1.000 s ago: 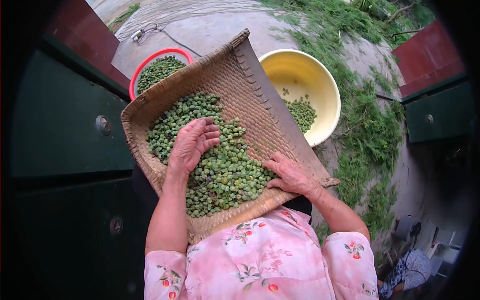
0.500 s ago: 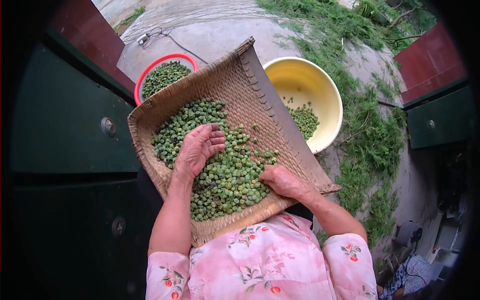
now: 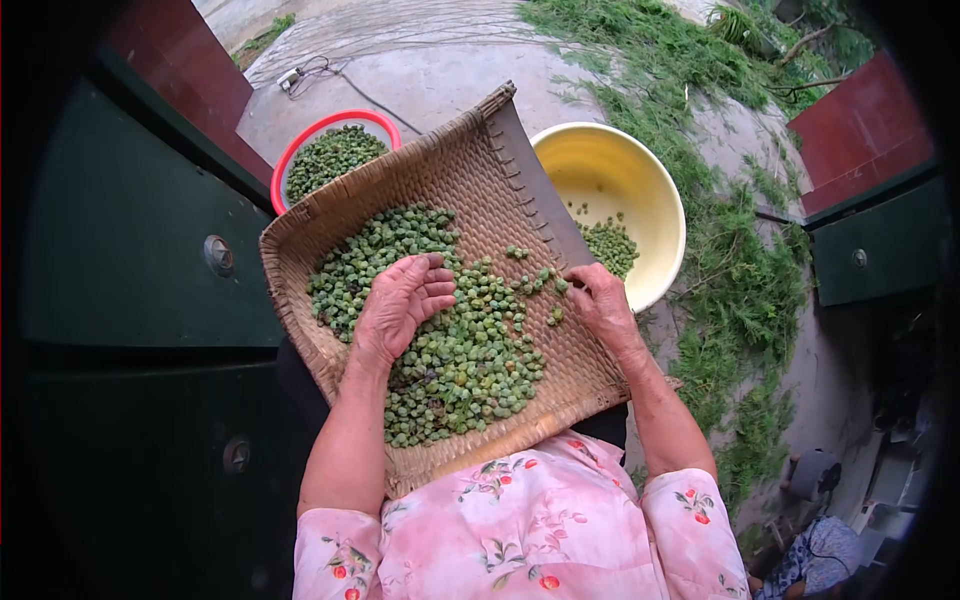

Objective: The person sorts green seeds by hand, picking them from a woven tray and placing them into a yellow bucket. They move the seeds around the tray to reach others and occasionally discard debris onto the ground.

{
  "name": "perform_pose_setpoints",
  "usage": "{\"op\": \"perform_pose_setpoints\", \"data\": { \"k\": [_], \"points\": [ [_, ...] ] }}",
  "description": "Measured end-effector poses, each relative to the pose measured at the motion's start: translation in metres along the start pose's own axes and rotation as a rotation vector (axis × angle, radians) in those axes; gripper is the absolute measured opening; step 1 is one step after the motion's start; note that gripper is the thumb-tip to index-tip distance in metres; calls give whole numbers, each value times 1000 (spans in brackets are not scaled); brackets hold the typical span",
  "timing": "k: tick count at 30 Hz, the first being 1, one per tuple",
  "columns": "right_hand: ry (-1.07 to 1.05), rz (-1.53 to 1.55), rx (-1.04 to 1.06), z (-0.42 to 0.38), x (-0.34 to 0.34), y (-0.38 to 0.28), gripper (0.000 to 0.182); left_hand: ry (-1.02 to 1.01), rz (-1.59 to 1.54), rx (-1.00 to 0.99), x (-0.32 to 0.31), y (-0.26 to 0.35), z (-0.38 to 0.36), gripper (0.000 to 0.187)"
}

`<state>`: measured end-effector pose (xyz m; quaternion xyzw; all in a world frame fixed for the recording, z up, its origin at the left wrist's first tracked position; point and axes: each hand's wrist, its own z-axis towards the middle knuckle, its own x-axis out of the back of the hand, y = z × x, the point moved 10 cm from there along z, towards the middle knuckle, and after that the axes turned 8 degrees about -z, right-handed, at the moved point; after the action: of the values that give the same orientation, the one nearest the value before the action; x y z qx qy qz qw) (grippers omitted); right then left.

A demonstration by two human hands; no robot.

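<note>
A woven winnowing basket (image 3: pixel 487 190) lies tilted across my lap, with a heap of small round green fruits (image 3: pixel 470 350) on it. My left hand (image 3: pixel 405 300) hovers at the heap's middle, fingers loosely curled and a little apart, holding nothing I can see. Near the basket's right edge, my right hand (image 3: pixel 605 305) has thumb and fingers pinched together beside a few loose green fruits (image 3: pixel 540 280). Whatever sits between those fingertips is too small to make out.
Beyond the basket stand a red-rimmed bowl (image 3: pixel 335 160) of similar fruits and a yellow basin (image 3: pixel 655 215) with some at its bottom. Cut green branches (image 3: pixel 740 310) cover the ground at right. Dark green door panels (image 3: pixel 130 240) flank me. A person's patterned clothing (image 3: pixel 825 555) shows at lower right.
My right hand has moved away from the heap, up and right toward the basket's edge, and a few fruits now lie apart there. The left hand has shifted only slightly.
</note>
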<state>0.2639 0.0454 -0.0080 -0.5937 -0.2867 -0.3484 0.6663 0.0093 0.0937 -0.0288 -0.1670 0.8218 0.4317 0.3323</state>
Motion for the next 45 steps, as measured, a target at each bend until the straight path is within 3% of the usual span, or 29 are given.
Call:
{"op": "perform_pose_setpoints", "data": {
  "k": [4, 11, 14, 18, 21, 25, 28, 31, 36, 39, 42, 45],
  "points": [
    [-167, -68, -90, -20, -21, -10, 33, 4, 3, 1, -1, 0, 0, 30],
    [-232, -223, 27, -30, -36, -27, 27, 17, 0, -2, 0, 1, 0, 28],
    [-75, -53, 5, -26, -17, -17, 19, 9, -12, -2, 0, 0, 0, 28],
    [-111, 336, -244, -26, -18, 32, 23, 4, -14, -2, -1, 1, 0, 27],
    [-174, 972, -619, -33, -31, 47, 29, 13, -4, -2, 0, 0, 0, 27],
    [-104, 1068, -530, -23, -25, 43, 31, 11, 1, -4, 0, 0, 1, 28],
    [-57, 126, -211, -5, -3, 30, 30, 12, -1, -7, 1, 0, 1, 28],
    [21, -93, 35, 4, -8, 5, 28, 0, -10, -14, 0, 1, 0, 27],
    [-90, -211, 44, 8, -18, -13, 17, 0, -19, -1, -1, 1, -1, 27],
    [-20, -193, -59, 22, 2, 21, 23, 1, -19, -5, 1, 1, -1, 26],
    [273, -252, -34, 31, 54, 29, 30, -5, -24, -8, 1, 0, 1, 27],
    [267, -623, 21, 32, 62, 18, 48, -6, -23, -8, 0, 1, 1, 28]
  ]
}}
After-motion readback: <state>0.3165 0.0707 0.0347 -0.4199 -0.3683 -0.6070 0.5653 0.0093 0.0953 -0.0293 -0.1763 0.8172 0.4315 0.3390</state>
